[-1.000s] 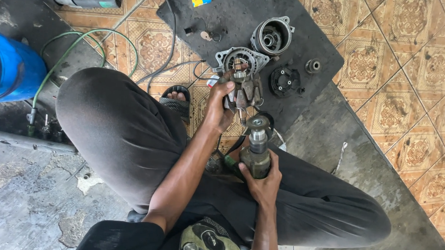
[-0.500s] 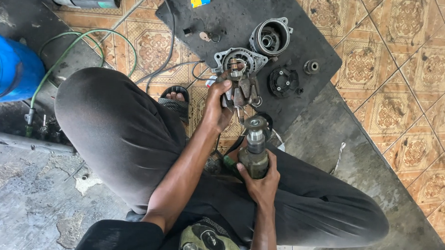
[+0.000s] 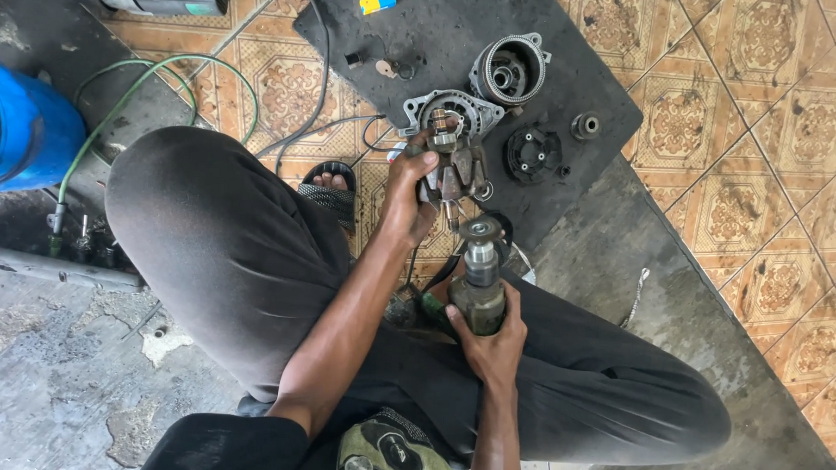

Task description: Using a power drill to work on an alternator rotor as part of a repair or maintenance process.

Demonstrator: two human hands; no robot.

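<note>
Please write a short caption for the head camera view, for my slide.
Seated person's left hand holds an alternator rotor against the power tool gripped by the right hand, above a black mat.

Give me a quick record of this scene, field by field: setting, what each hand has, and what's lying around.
setting: person seated on a patterned tile floor, legs folded, seen from above
left hand: grips a metal rotor part, held above the mat
right hand: wrapped around a power tool, its round head pointing at the rotor part
mat: dark mat ahead of the knees
on mat: ring-shaped housing, round black cover, small round piece
left side: blue barrel, green hose
foot: in a dark sandal
</note>
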